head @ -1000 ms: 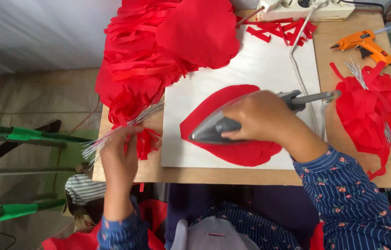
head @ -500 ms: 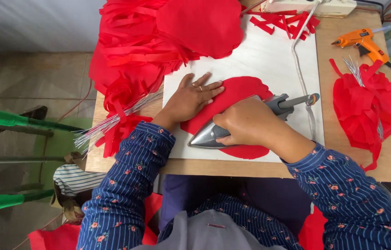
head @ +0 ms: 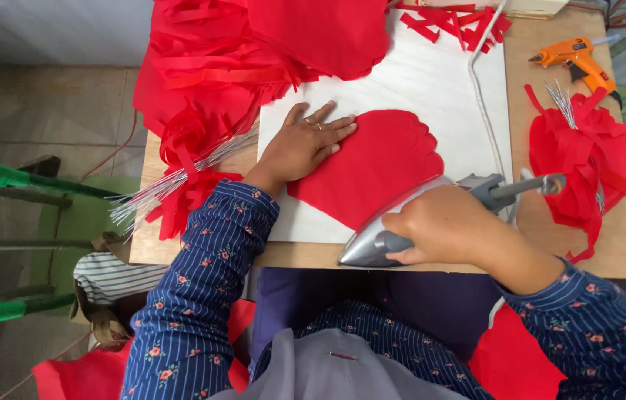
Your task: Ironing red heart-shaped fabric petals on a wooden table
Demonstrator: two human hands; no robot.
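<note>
- Step in hand, as I judge it: pressing a red fabric piece [head: 372, 170] flat on the white board [head: 431, 81], mid-frame.
- The left hand [head: 305, 144] lies flat, fingers spread, pinning the fabric's left edge.
- The right hand [head: 442, 226] is closed around the iron [head: 402, 226] handle; its tip sits at the fabric's lower edge, near the board's front rim.
- A further stroke would call for keeping the left fingers apart from the iron's sole.
- The iron's cord [head: 483, 104] runs up the board just right of the fabric and could snag.
- Around: red fabric heap [head: 253, 52] upper left, wires [head: 172, 185] at left, glue gun [head: 576, 59] upper right, another red bundle [head: 587, 163] at right.
</note>
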